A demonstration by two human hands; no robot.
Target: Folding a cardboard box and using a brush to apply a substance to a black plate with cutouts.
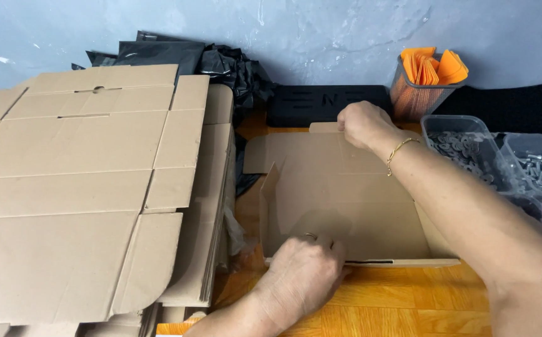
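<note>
Cardboard box (346, 200) lies between left hand (305, 271) and right hand (361, 123).

The single head-worn camera is looking steeply down and forward from close above the orange wooden tabletop (402, 306), facing the grey-blue painted wall (321, 37) behind it and taking in the tall stack of flat brown cardboard sheets (77, 187) at the left.

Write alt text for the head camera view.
A person's left hand and right hand fold a flat cardboard box on an orange wooden table. A stack of flat cardboard blanks lies to the left, and clear bins of metal hardware sit right.
</note>
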